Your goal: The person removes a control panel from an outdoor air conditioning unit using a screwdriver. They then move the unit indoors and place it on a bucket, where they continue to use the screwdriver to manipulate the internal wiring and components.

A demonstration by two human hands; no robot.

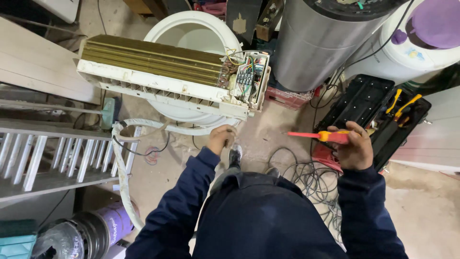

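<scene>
Cluttered workshop floor (268,134), bare concrete w/ cable coils. My left hand (221,139) is curled round what looks like a thin tool or cable end, center frame, just below the opened AC indoor unit (167,79) that rests on a white tub (191,33), wiring box (249,79) exposed at its right end. My right hand (353,146) grips a red-yellow screwdriver (318,135), tip pointing left, apart from the unit. Looks like terminal work; next move prob. needs the tip brought up to the wiring box screws. Black toolbox (373,103), right side, lies open: yellow-handled pliers inside, rest unclear.
</scene>
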